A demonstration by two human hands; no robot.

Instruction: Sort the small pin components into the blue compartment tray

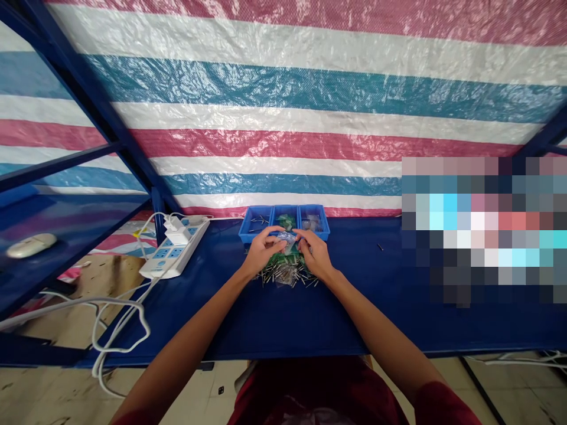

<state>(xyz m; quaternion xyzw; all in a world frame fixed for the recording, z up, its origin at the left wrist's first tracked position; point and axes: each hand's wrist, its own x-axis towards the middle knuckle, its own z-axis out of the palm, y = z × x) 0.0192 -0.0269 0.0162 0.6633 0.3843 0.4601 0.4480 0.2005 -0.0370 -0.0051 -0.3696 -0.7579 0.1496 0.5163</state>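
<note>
Both my hands are raised over a pile of small metal pins and green parts (286,274) on the blue table (274,319). My left hand (262,249) and my right hand (313,252) pinch the two ends of a small clear plastic bag (287,238) between them. The fingers of both are closed on it. Just behind stands a blue tray (283,223) with three compartments that hold pins, green parts and small bags.
A white power strip (175,251) with a plugged charger lies at the left, its white cables (119,321) trailing off the table edge. A white mouse (31,245) rests on the left shelf. A striped tarp hangs behind. A blurred area covers the right.
</note>
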